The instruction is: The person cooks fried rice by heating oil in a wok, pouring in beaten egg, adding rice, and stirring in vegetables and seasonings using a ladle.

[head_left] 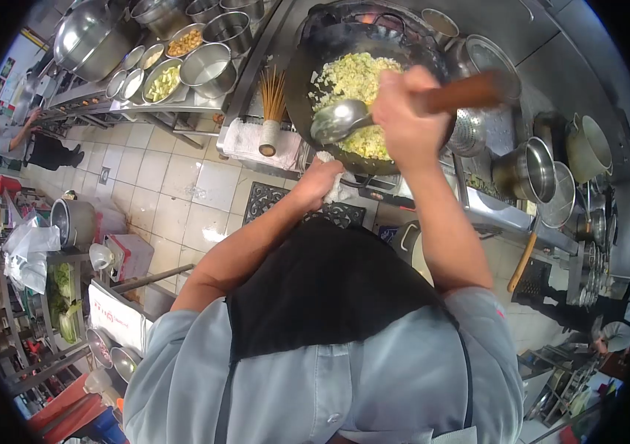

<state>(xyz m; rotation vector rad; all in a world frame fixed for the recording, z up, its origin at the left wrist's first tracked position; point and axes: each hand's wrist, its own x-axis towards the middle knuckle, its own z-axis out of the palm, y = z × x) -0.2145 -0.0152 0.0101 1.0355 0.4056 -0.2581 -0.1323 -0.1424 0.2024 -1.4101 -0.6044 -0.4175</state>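
Observation:
My right hand (407,118) is closed around the wooden handle of a ladle (341,120). The ladle's metal bowl is over the near left part of a large dark wok (299,103), and its handle end is blurred. Inside the wok lies a loose, pale yellow and green chopped food (356,78) that looks like fried rice. At the wok's near rim my left hand (319,183) grips a folded white cloth (339,191); what the cloth covers is hidden.
A bamboo wok brush (272,100) lies left of the wok, its handle on a towel (241,140). Farther left are metal bowls, including one of cut green vegetable (164,83). On the right are a steel pot (526,170) and a strainer (557,194). Two people stand farther off.

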